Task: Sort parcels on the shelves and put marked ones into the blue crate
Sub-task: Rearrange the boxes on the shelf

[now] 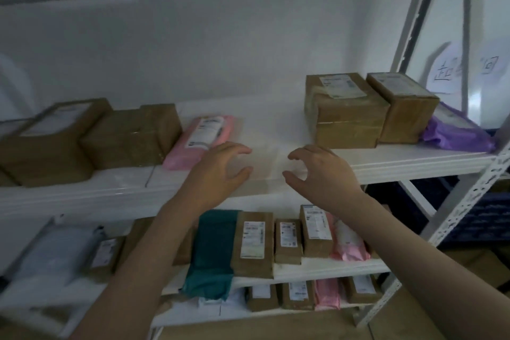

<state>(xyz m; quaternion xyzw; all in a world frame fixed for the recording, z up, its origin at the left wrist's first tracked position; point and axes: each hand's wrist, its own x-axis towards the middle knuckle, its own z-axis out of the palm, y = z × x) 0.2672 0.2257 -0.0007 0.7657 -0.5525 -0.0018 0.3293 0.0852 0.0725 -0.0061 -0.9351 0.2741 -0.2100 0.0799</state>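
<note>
Both my hands hover over the bare middle of the upper white shelf (276, 124), fingers curled and apart, holding nothing. My left hand (218, 171) sits just right of a pink mailer (201, 141) with a white label. My right hand (321, 171) is below and left of a taped brown box (345, 110). A second brown box (403, 105) and a purple mailer (455, 132) lie further right. Brown boxes (55, 138) fill the shelf's left end. The blue crate (480, 215) shows behind the shelf frame at the right.
The lower shelf (331, 265) carries a teal mailer (212, 251), several labelled brown boxes (254, 243), a pink mailer (347, 243) and a pale blue mailer (55, 251). More parcels sit on the shelf below. A slanted perforated upright (469, 201) stands at the right.
</note>
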